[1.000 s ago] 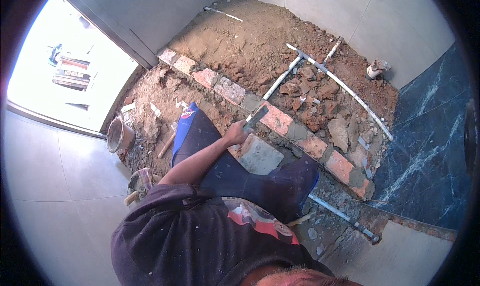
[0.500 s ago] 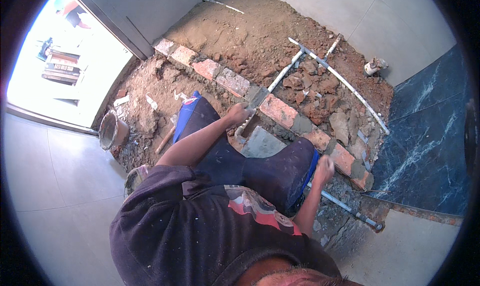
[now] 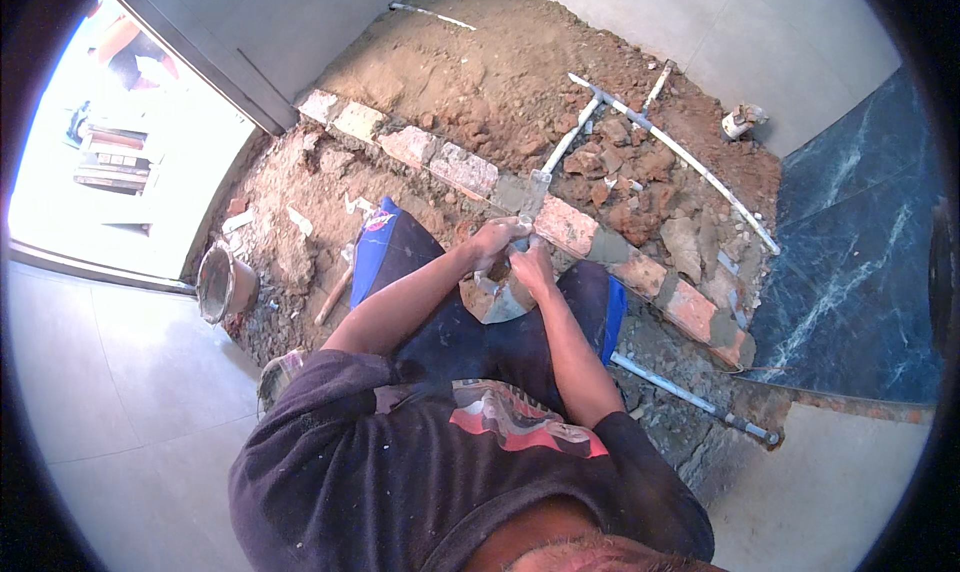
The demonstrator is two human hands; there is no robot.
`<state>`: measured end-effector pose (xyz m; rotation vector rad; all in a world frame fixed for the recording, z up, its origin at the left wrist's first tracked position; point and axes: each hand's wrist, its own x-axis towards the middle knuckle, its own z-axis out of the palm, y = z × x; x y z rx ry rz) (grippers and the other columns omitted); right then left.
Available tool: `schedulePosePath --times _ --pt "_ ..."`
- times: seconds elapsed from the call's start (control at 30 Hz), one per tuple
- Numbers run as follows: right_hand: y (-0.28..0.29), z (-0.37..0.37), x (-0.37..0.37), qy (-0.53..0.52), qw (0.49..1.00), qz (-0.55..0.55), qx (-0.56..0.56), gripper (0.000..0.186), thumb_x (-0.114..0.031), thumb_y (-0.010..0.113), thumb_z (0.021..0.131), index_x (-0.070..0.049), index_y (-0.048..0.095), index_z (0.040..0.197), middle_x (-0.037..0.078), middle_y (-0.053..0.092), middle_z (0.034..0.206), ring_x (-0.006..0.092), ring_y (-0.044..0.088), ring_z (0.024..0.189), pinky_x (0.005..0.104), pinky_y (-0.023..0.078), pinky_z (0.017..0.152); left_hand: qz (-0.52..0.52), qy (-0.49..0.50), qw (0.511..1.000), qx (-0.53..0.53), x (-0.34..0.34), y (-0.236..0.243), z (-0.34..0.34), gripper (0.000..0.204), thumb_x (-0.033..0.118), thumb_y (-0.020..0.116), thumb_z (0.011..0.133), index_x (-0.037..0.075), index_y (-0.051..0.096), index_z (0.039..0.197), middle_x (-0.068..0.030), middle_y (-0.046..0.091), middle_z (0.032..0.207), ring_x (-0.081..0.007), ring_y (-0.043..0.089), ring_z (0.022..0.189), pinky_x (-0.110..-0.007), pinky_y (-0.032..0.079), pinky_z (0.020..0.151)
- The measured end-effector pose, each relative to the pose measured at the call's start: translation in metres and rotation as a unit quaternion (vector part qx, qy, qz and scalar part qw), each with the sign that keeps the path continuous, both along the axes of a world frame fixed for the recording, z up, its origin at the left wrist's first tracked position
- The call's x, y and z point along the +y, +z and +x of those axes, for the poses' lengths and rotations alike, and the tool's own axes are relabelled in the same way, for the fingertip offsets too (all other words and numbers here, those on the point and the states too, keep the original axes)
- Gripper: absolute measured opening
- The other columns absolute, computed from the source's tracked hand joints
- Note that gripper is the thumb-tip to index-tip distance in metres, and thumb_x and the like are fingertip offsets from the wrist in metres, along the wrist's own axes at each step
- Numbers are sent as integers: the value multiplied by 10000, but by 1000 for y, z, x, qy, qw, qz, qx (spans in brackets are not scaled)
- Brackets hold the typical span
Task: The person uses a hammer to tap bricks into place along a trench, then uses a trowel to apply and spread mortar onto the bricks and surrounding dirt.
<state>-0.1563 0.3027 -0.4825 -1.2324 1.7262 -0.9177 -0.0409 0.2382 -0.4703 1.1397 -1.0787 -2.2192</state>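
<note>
My left hand (image 3: 494, 240) is closed at the near edge of the brick course (image 3: 460, 170), on a flat metal tool (image 3: 540, 186) that lies across the mortared joint between pale red bricks. My right hand (image 3: 530, 260) is closed just beside and below it; what its fingers hold is too small and hidden to name. Below both hands, between my dark-clad knees, rests a pale grey flat piece (image 3: 498, 304), partly covered by my hands and legs.
Loose soil and rubble carry white pipes (image 3: 695, 172). A bucket (image 3: 225, 282) stands at left by a bright doorway, with a wooden handle (image 3: 335, 294) nearer. Dark marble-look panels (image 3: 850, 272) line the right; another white pipe (image 3: 680, 392) runs behind my right knee.
My right hand has come up from beside my right knee to meet my left hand at the brick course. The tool in my left hand has moved onto the joint.
</note>
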Motion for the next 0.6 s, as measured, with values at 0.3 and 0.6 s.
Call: schedulePosePath --times 0.3,0.6 --pt "-67 -22 -39 -87 986 6 -143 364 -262 616 778 34 652 988 256 682 888 420 659 891 462 494 771 -24 -9 993 -119 3 -11 16 370 248 502 995 20 536 1285 -121 604 1201 -230 604 1018 -370 507 883" --pt "-28 -40 -38 -119 941 42 -315 214 -131 610 768 -16 608 949 23 592 672 100 550 543 257 440 481 -120 -96 958 -244 7 -44 19 300 247 584 957 4 625 1128 -92 656 1020 -192 628 882 -353 522 805"
